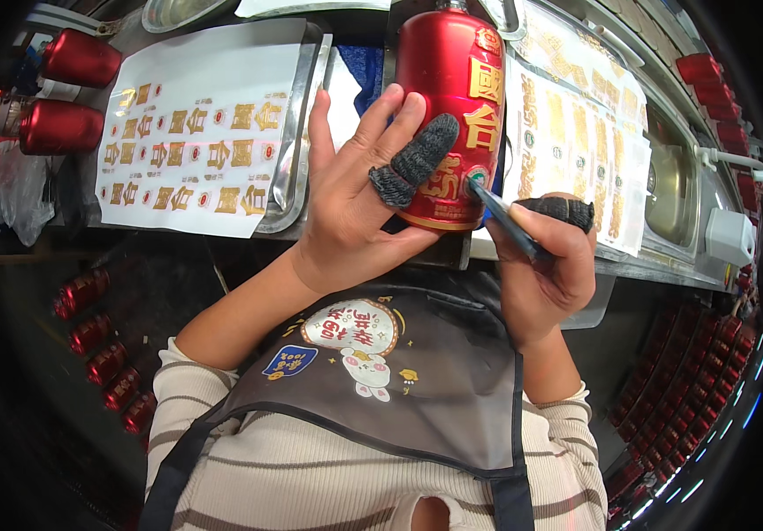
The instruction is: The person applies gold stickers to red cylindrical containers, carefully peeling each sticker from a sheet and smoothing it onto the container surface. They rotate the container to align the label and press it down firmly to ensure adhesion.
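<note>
Left hand on a red bottle, right hand with tweezers at its green emblem

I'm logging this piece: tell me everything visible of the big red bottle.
The bottle is glossy, metallic-looking red, with gold characters down its right side and a small round emblem, partly green, near the base. Its neck meets the picture's top edge; its base faces the person. Whether it lies flat or leans is unclear. The left hand holds its left side; tweezers in the right hand reach the emblem.
</note>
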Motion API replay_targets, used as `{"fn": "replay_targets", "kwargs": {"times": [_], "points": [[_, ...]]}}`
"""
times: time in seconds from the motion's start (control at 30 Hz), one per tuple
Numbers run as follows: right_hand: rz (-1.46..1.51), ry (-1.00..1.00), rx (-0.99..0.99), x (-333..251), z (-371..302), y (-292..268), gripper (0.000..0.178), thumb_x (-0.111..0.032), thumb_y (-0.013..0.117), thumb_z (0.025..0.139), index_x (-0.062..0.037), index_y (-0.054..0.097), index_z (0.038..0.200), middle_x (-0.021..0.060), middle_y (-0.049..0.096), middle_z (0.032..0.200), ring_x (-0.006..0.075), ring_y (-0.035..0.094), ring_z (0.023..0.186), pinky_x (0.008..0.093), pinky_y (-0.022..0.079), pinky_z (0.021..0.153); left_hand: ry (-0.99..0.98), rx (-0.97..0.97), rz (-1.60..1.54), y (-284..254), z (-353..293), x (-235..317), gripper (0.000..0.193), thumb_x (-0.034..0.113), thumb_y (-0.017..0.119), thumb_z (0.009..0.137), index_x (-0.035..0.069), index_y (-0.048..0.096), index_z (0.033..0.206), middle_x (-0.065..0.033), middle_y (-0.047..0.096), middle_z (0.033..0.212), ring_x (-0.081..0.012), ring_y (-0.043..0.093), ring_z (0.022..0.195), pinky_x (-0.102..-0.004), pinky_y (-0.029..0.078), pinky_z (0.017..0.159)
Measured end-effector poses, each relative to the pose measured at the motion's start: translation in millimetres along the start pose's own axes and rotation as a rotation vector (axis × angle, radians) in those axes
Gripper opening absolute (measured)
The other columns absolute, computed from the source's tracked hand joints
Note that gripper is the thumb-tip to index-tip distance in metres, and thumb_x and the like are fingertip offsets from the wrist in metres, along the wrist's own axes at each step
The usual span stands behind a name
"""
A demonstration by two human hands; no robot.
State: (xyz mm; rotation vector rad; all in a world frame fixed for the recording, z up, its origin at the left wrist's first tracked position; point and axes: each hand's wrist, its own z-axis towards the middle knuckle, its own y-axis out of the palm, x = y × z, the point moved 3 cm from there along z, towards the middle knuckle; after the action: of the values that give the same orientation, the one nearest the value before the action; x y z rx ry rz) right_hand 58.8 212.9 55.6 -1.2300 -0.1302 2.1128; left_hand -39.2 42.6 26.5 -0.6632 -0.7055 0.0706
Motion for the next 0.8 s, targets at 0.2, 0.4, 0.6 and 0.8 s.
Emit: {"fn": "replay_targets", "kwargs": {"times": [0.2, 0.4, 0.6, 0.8], "points": [[-0.141, -0.191, -0.128, -11.1, 6.1, -0.4, 0.043, 0.007, 0.074, 0.058, -0.0085, 0.077, 0.098, 0.0051, 0.056, 0.079, 0.0265, 0.059, 0.072, 0.0352, 0.049, 0.063, -0.023, -0.033, 0.017, 0.7, 2.2, 1.7, 0.081, 0.022, 0.088, 0.061, 0.003, 0.059, 0.135, -0.0184, 0.053, 0.146, -0.0338, 0.044, 0.141, -0.0657, 0.007, 0.117], [0.250, 0.273, -0.088, 1.5, 2.8, -9.2, 0.028, 0.007, 0.071, 0.078, -0.0005, 0.068, 0.105, 0.0079, 0.063, 0.097, 0.0181, 0.063, 0.085, 0.0312, 0.052, 0.076, -0.062, -0.055, -0.040, 3.8, -8.9, -8.5, 0.085, 0.022, 0.089, 0.063, 0.001, 0.055, 0.138, -0.0200, 0.048, 0.149, -0.0345, 0.043, 0.141, -0.0657, 0.007, 0.117], [0.154, 0.439, -0.107, 4.9, -14.6, -11.6, 0.021, -0.007, 0.062, 0.087, 0.0051, 0.065, 0.104, 0.0101, 0.065, 0.097, 0.0103, 0.057, 0.063, 0.0245, 0.046, 0.058, -0.105, -0.111, -0.059, -0.1, -18.1, -8.3, 0.072, 0.026, 0.088, 0.067, 0.013, 0.064, 0.134, -0.0237, 0.038, 0.156, -0.0407, 0.037, 0.144, -0.0653, 0.008, 0.116], [-0.151, -0.022, -0.199, -5.5, -11.1, 17.2, 0.026, -0.001, 0.070, 0.081, 0.0001, 0.069, 0.107, 0.0102, 0.067, 0.073, 0.0228, 0.055, 0.049, 0.0329, 0.041, 0.048, -0.057, -0.135, 0.142, -4.3, -22.6, 3.6, 0.046, 0.034, 0.086, 0.072, 0.017, 0.076, 0.113, -0.0300, 0.035, 0.155, -0.0463, 0.034, 0.144, -0.0672, 0.008, 0.114]]}}
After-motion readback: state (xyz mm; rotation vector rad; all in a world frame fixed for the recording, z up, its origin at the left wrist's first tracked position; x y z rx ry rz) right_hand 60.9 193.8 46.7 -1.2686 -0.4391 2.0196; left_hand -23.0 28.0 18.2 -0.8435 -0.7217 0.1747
